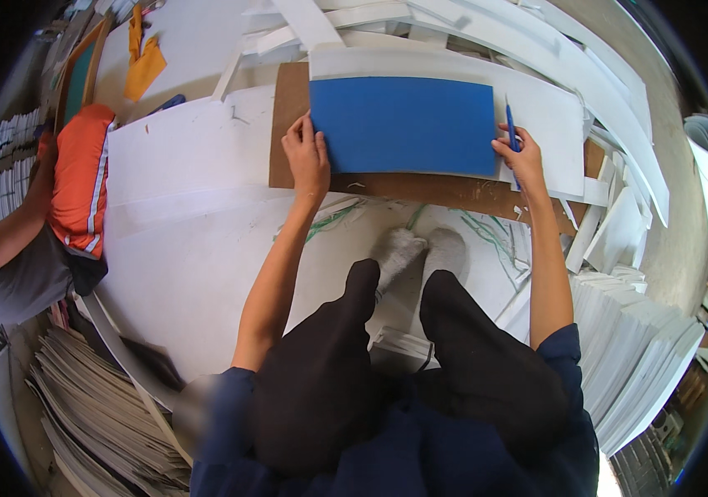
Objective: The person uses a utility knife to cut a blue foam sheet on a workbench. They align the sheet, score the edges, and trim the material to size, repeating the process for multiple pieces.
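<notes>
A flat blue rectangular board (pixel 408 124) lies on a larger white sheet (pixel 548 124), with a brown board (pixel 287 124) beneath. My left hand (pixel 307 159) is closed at the blue board's left edge, thumb and fingers against its side. At the right edge, my right hand (pixel 523 157) grips a slim blue pen-like tool (pixel 512 137), its thin point upward. Whether it is a pen or a craft knife, I cannot tell. The right fingertips are close to the blue board's right edge.
White offcut strips (pixel 453 21) pile up behind and to the right. Stacked white sheets (pixel 627 356) stand at right, grey-brown sheets (pixel 97 414) at lower left. Another person in orange and grey (pixel 80 182) sits at left. A yellow-orange glove (pixel 145 66) lies at the far left.
</notes>
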Action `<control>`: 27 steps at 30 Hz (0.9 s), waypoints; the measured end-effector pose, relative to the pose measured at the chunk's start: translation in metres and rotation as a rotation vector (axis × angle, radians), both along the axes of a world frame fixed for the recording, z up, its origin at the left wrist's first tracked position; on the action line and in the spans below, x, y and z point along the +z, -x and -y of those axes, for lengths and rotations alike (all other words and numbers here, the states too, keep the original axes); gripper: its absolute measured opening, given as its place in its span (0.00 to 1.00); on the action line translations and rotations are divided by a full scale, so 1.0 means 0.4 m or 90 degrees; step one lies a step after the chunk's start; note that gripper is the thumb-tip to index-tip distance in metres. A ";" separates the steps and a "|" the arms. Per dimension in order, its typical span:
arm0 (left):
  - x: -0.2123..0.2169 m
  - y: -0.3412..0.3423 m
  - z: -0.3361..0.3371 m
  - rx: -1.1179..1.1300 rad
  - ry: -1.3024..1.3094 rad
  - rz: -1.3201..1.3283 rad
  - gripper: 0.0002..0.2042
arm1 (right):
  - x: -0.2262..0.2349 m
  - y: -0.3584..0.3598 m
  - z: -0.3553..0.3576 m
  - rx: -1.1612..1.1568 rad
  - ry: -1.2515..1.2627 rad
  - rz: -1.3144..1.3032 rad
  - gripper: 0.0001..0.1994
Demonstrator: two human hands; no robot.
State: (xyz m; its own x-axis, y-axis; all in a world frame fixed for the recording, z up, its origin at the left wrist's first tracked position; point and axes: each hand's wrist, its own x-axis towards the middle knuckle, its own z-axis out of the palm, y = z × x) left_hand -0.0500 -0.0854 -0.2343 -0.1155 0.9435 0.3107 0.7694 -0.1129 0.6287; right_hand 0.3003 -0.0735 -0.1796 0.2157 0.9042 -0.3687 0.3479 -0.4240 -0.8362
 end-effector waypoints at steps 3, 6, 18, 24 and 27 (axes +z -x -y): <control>-0.001 -0.010 -0.002 0.011 0.004 -0.008 0.17 | -0.006 -0.007 0.005 0.011 -0.021 0.030 0.19; 0.002 -0.016 -0.002 0.017 0.009 -0.020 0.17 | -0.023 -0.014 0.010 0.021 -0.051 0.030 0.18; 0.079 -0.073 0.023 0.005 -0.045 -0.280 0.28 | -0.050 -0.025 0.006 0.070 -0.054 0.076 0.19; 0.115 -0.235 0.020 -0.399 0.049 -0.285 0.48 | -0.035 -0.015 -0.013 0.088 -0.039 0.084 0.17; 0.108 -0.333 -0.005 -0.441 0.022 -0.279 0.47 | -0.053 -0.026 -0.009 0.087 -0.054 0.062 0.19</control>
State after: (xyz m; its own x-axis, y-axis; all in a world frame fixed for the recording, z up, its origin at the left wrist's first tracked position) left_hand 0.0833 -0.0835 -0.1910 0.6216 0.7663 0.1622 0.7089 -0.6385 0.2997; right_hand 0.3107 -0.0698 -0.2010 0.1188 0.9544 -0.2740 0.4784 -0.2968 -0.8265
